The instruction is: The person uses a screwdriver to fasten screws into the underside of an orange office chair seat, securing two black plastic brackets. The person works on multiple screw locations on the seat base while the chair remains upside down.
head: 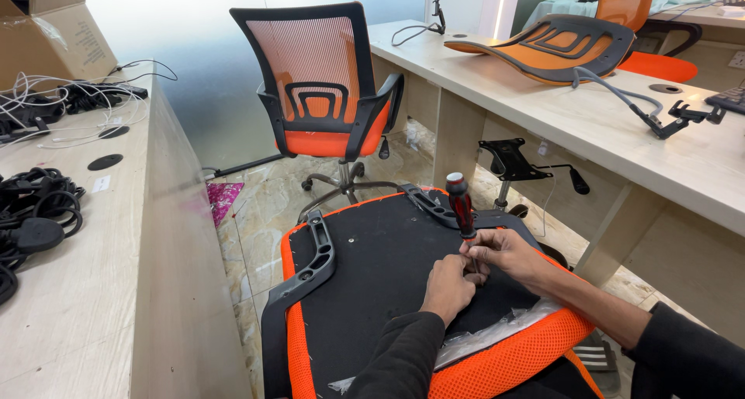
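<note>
An upturned orange chair seat (508, 360) with a black underside (380, 251) lies in front of me. A black armrest bracket (310, 259) is fixed along its left side, another (427, 201) at the far right. A screwdriver (460, 205) with a red and black handle stands upright on the underside. My right hand (504, 251) grips its shaft low down. My left hand (448, 286) pinches at the tip of the shaft, fingers closed; what it holds is hidden. A clear plastic bag (497, 333) lies near my wrists.
An assembled orange mesh chair (322, 81) stands ahead on the tiled floor. A desk (70, 306) on my left carries black cables (35, 216) and a cardboard box (50, 34). The desk (590, 119) on my right holds a chair back (543, 50). A seat mechanism (512, 162) stands below it.
</note>
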